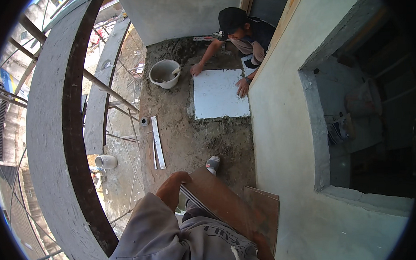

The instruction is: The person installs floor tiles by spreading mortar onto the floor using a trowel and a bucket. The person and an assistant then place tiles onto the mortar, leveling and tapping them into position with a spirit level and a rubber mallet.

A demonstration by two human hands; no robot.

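Observation:
A brown-backed tile with pale edges is held tilted in front of my body. My left hand is closed round its upper left corner, where several thin edge lines show, perhaps of more than one tile. My right hand grips its lower right end, the fingers mostly hidden. Just beyond, other brown tiles lean against the wall. Farther ahead a co-worker crouches with both hands on a large white tile lying on wet mortar.
A pale bucket stands left of the white tile. White strips and a small grey cup lie on the rough floor. Scaffold poles and a thick beam border the left; a window opening breaks the right wall.

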